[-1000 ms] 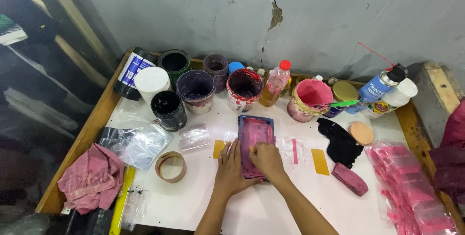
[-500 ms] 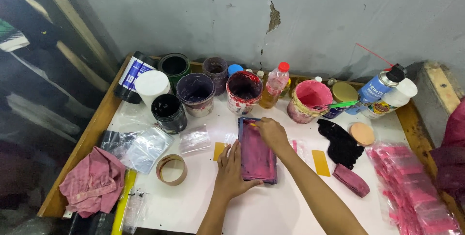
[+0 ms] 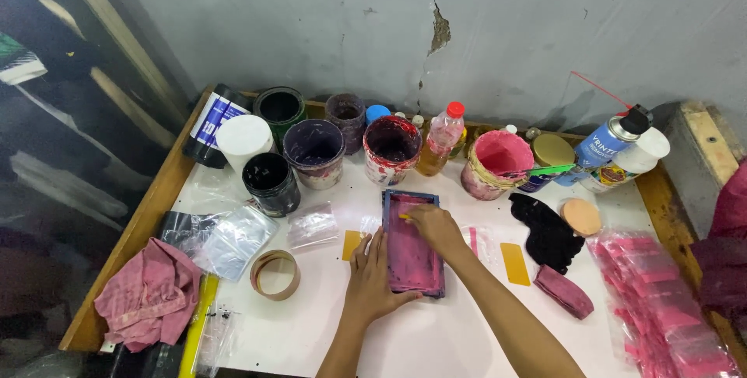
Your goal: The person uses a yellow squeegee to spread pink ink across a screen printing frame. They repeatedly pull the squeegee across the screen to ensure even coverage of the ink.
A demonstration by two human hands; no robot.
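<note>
screen frame (image 3: 412, 249) under both hands, flat.

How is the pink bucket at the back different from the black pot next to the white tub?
The round pink plastic bucket is pink inside and out, while the small black pot is dark all over. The bucket looks wider than the pot. A green-handled tool rests across the bucket's rim; nothing lies on the pot. Both stand upright and open on the white table.

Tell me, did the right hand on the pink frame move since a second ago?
Yes. The right hand slid up the rectangular pink-stained screen frame, away from the person and toward the red-splashed paint pot at the wall. The left hand steadies the frame's near side.
</note>
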